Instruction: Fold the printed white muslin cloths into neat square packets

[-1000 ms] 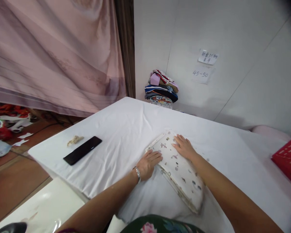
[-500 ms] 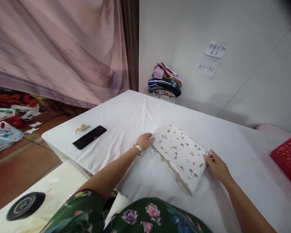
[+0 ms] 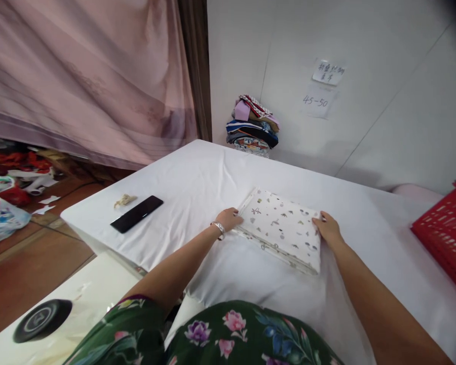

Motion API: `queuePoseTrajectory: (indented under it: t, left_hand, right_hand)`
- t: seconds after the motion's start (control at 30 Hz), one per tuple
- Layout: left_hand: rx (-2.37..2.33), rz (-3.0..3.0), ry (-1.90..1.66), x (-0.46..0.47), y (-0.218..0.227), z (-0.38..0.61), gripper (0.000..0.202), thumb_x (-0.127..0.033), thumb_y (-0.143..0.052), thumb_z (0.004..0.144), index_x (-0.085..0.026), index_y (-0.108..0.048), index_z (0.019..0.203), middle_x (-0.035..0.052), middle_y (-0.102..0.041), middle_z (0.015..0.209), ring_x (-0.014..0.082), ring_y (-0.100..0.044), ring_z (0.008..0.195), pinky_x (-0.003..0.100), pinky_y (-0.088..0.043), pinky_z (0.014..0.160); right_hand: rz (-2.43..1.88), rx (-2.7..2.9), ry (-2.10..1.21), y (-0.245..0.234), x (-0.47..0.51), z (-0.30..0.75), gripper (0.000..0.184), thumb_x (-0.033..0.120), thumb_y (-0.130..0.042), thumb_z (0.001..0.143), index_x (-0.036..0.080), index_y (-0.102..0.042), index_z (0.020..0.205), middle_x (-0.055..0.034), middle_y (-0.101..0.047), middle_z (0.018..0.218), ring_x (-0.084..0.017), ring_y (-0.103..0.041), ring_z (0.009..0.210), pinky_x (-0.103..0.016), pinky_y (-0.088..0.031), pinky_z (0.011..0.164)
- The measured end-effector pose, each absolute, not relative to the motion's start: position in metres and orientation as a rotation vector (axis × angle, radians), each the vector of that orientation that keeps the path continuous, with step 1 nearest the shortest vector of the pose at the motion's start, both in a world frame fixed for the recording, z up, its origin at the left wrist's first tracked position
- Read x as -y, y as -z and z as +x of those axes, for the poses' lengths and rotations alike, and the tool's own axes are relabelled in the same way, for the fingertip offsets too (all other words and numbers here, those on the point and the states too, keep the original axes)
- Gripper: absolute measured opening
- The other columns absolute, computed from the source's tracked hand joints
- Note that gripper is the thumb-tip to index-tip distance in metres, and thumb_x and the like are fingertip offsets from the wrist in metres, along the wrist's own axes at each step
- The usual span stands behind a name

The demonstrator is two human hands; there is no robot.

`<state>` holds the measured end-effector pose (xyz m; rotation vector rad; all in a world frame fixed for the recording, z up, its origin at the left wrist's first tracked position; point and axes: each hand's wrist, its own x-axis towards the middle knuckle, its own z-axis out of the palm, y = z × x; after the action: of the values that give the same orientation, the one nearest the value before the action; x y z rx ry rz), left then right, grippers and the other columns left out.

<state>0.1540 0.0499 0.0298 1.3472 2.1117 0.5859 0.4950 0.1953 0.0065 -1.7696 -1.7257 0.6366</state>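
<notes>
A folded white cloth with small printed figures (image 3: 281, 226) lies on the white-covered table (image 3: 197, 187). My left hand (image 3: 228, 219), with a bracelet at the wrist, grips the cloth's left edge, fingers curled under it. At the cloth's right edge my right hand (image 3: 328, 227) holds the fabric with bent fingers. Both forearms reach in from below, over my flowered green garment.
A black phone (image 3: 137, 213) and a small beige scrap (image 3: 123, 200) lie on the table's left part. A stack of folded clothes (image 3: 253, 126) sits at the far wall. A red basket (image 3: 446, 234) stands at the right. Pink curtain and cluttered floor lie to the left.
Both hands left the top of the cloth and took its two ends. The cloth has turned from a slant to lie nearly crosswise. The camera view shifted.
</notes>
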Motion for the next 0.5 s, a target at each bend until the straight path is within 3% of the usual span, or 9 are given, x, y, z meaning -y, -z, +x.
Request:
queuePoseTrajectory:
  t: [0.13, 0.2, 0.3, 0.4, 0.5]
  left_hand:
    - [-2.099, 1.351, -0.735, -0.041, -0.025, 0.156, 0.042, -0.042, -0.055, 0.073, -0.019, -0.056, 0.109, 0.0038, -0.064, 0.096, 0.0158, -0.06, 0.082, 0.025, -0.046, 0.073]
    - [-2.065, 1.428, -0.94, -0.034, -0.02, 0.157, 0.04, -0.044, -0.052, 0.077, -0.019, -0.056, 0.108, 0.0039, -0.061, 0.099, 0.0142, -0.059, 0.082, 0.025, -0.048, 0.073]
    - [-1.93, 1.748, -1.196, -0.021, -0.014, 0.157, 0.037, -0.042, -0.054, 0.077, -0.021, -0.057, 0.108, 0.0053, -0.055, 0.112, 0.0165, -0.055, 0.097, 0.028, -0.048, 0.078]
    - [-1.732, 2.166, -1.177, -0.014, -0.012, 0.157, 0.035, -0.039, -0.06, 0.075, -0.024, -0.059, 0.106, 0.0062, -0.051, 0.12, 0.0206, -0.048, 0.109, 0.037, -0.043, 0.089]
    - [-1.64, 2.398, -1.059, -0.016, -0.013, 0.156, 0.023, -0.034, -0.059, 0.077, -0.025, -0.062, 0.099, 0.0058, -0.054, 0.117, 0.0208, -0.048, 0.109, 0.04, -0.039, 0.091]
  right_hand:
    - [-1.614, 1.912, -0.427, -0.02, -0.163, 0.479, 0.052, 0.034, -0.049, 0.075, 0.011, -0.05, 0.121, -0.013, -0.041, 0.133, -0.026, -0.035, 0.123, -0.038, -0.028, 0.102]
    - [-1.504, 1.955, -0.531, -0.026, -0.131, 0.471, 0.043, 0.036, -0.047, 0.078, 0.018, -0.053, 0.117, -0.0077, -0.048, 0.127, -0.023, -0.041, 0.118, -0.037, -0.033, 0.099]
    - [-1.276, 2.129, -0.786, -0.034, -0.083, 0.462, 0.034, 0.04, -0.046, 0.082, 0.026, -0.057, 0.11, -0.003, -0.056, 0.117, -0.021, -0.05, 0.107, -0.037, -0.043, 0.089]
    - [-0.991, 2.373, -0.623, -0.037, -0.054, 0.454, 0.029, 0.036, -0.048, 0.083, 0.025, -0.059, 0.107, -0.0049, -0.058, 0.113, -0.022, -0.051, 0.105, -0.039, -0.041, 0.091]
    - [-0.862, 2.508, -0.386, -0.036, -0.048, 0.449, 0.026, 0.032, -0.047, 0.085, 0.023, -0.06, 0.106, -0.0069, -0.059, 0.109, -0.022, -0.051, 0.1, -0.04, -0.042, 0.088]
